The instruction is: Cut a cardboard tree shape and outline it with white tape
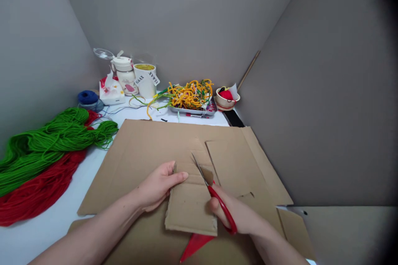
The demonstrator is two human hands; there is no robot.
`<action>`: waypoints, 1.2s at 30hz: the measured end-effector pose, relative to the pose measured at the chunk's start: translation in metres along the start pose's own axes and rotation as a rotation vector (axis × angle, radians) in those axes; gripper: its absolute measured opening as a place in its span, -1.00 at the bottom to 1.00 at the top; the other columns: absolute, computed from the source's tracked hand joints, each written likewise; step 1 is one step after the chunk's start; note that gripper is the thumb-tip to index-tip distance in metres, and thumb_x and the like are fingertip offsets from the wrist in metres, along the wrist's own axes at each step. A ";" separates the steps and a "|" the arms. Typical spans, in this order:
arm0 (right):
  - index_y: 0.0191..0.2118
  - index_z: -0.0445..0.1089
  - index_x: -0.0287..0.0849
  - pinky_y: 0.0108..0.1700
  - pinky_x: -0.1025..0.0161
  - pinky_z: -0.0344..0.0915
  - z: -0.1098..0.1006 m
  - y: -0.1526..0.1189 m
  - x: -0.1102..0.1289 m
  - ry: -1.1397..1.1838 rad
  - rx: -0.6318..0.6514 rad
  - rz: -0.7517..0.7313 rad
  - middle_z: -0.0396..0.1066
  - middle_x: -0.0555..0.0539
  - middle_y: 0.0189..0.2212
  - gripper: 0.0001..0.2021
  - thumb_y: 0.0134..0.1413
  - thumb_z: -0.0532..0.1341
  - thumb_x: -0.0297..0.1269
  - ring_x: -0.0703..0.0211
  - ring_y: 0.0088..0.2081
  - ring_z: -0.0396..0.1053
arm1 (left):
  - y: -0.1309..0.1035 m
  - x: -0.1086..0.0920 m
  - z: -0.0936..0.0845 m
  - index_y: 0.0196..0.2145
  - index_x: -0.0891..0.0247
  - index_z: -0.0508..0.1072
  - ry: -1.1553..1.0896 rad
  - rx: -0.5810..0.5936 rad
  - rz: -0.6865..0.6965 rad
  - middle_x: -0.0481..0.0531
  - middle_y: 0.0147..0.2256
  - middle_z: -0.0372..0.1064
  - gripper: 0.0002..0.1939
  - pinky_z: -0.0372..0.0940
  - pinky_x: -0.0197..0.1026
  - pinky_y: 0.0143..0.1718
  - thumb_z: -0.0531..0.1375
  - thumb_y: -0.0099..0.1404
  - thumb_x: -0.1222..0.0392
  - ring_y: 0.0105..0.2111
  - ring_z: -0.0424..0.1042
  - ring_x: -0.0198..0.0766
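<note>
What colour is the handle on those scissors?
The scissors' handle is red, seen in the head view.

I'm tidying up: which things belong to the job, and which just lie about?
In use:
red-handled metal scissors, right hand
rectangular brown cardboard piece, left hand
large brown cardboard sheet, underneath

Seemingly idle:
green yarn skein
red yarn skein
blue yarn ball
white-lidded bottle

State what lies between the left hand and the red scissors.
In the head view, part of a cardboard piece lies there; the left hand grips its left edge, with the red scissors at its right.
</note>
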State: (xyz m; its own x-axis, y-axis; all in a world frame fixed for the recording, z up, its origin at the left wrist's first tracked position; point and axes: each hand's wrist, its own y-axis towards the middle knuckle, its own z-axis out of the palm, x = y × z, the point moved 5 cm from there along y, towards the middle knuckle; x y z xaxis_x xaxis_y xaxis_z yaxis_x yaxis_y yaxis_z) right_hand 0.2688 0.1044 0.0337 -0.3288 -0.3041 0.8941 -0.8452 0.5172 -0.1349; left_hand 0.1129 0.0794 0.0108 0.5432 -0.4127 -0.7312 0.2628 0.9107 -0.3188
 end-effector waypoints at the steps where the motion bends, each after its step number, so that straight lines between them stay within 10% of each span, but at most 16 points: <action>1: -0.10 0.31 -0.20 -0.11 0.17 0.28 -0.001 -0.001 0.000 0.002 0.030 -0.001 0.40 -0.16 -0.28 -0.47 0.21 -0.13 0.13 0.08 -0.27 0.31 | 0.001 -0.003 -0.003 -0.16 0.34 0.44 -0.002 -0.024 0.019 0.19 -0.22 0.51 -0.75 0.35 -0.12 -0.23 0.23 0.19 0.23 -0.29 0.50 -0.14; 10: -0.28 0.27 -0.15 -0.38 0.31 0.18 -0.037 -0.027 -0.017 0.086 0.064 0.196 0.32 -0.01 -0.41 -0.75 0.10 0.16 -0.05 0.22 -0.43 0.22 | 0.010 -0.011 -0.026 -0.17 0.31 0.46 -0.027 -0.110 0.121 0.15 -0.22 0.51 -0.77 0.37 -0.23 -0.30 0.24 0.18 0.26 -0.32 0.50 -0.22; 17: -0.34 0.15 -0.10 -0.25 0.22 0.26 -0.047 -0.006 -0.031 0.281 -0.537 0.094 0.37 -0.10 -0.23 -0.74 -0.03 0.27 -0.16 0.09 -0.25 0.34 | 0.008 0.012 -0.013 -0.18 0.32 0.47 -0.051 -0.053 0.031 0.17 -0.23 0.52 -0.76 0.36 -0.18 -0.24 0.26 0.16 0.27 -0.31 0.50 -0.21; 29: -0.39 0.06 -0.09 -0.49 0.33 0.07 -0.019 0.007 -0.019 0.299 -0.504 0.120 0.08 0.12 -0.55 -0.72 -0.02 0.23 -0.18 0.30 -0.53 0.07 | 0.006 0.022 0.002 -0.09 0.38 0.44 -0.138 0.053 -0.026 0.26 -0.19 0.49 -0.68 0.35 -0.14 -0.18 0.24 0.18 0.28 -0.25 0.50 -0.13; 36: -0.36 0.06 -0.09 -0.50 0.35 0.07 -0.041 -0.006 -0.035 0.271 -0.632 0.212 0.09 0.15 -0.58 -0.71 -0.01 0.25 -0.17 0.32 -0.57 0.07 | 0.011 -0.002 -0.023 -0.16 0.32 0.44 -0.152 -0.172 0.108 0.17 -0.24 0.52 -0.73 0.38 -0.15 -0.25 0.27 0.16 0.25 -0.32 0.51 -0.18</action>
State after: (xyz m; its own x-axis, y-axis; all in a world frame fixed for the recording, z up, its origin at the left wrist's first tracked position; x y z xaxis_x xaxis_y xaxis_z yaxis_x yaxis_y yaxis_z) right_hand 0.3030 0.1449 0.0208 -0.2732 0.0208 0.9617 -0.3423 0.9322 -0.1175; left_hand 0.0959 0.0907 -0.0052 0.6776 -0.2994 -0.6718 0.0644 0.9340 -0.3513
